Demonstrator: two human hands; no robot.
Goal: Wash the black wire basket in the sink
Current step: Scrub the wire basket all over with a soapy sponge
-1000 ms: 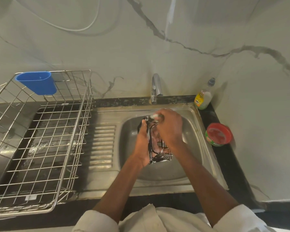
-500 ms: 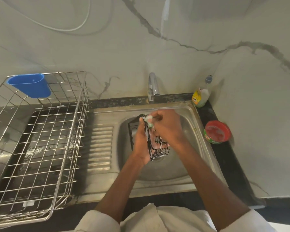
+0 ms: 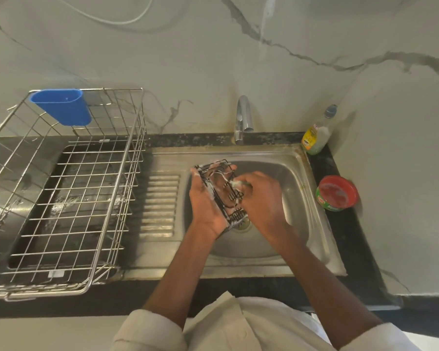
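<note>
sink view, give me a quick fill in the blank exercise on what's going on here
1. The left hand holds the black wire ____ over the sink.
2. The right hand rubs it with a soapy ____.
3. The cup hanging on the rack is ____ in colour.
4. The tub right of the sink has a ____ top.

Missing words: basket; scrubber; blue; red

Steel rack [image 3: 61, 198], blue cup [image 3: 62, 106], soap bottle [image 3: 317, 135]
</note>
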